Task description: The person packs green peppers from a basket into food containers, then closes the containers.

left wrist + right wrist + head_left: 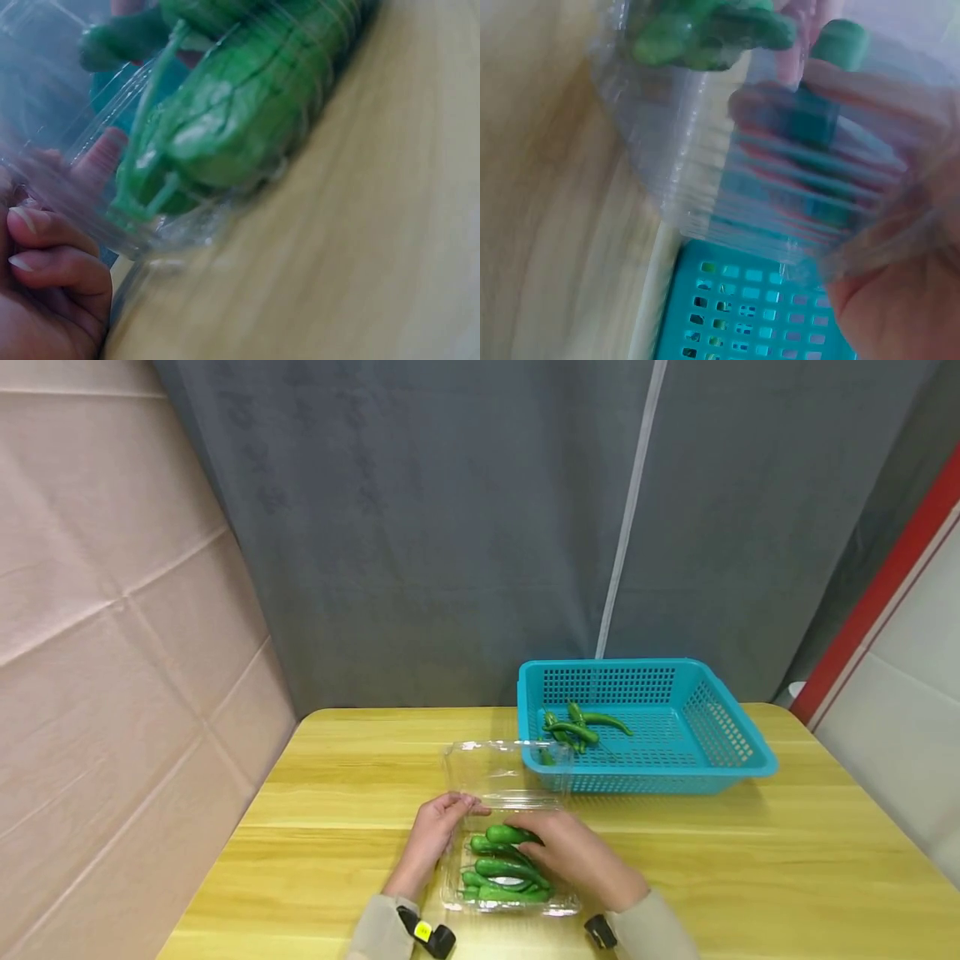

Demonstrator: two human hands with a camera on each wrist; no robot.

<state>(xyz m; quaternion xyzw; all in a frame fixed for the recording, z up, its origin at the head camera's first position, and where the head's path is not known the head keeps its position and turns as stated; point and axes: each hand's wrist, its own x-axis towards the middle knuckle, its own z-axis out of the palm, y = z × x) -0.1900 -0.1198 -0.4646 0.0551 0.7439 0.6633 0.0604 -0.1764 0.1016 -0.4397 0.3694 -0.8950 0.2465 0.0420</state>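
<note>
A clear plastic clamshell box (558,907) lies on the table with its lid (506,772) raised toward the back. Several green chili peppers (498,867) lie side by side inside it. My left hand (435,827) grips the box's left edge near the hinge, fingers curled at the rim in the left wrist view. Reaching into the box from the right, my right hand (573,852) holds a green chili pepper (504,833) at the back of the row. Through the clear plastic in the right wrist view, its fingers curl around that pepper (840,45).
Behind and to the right stands a blue plastic basket (738,772) with several green chili peppers (577,731) at its left end. The raised lid overlaps its front left corner in the head view. A grey curtain (450,543) hangs behind the wooden table (337,802).
</note>
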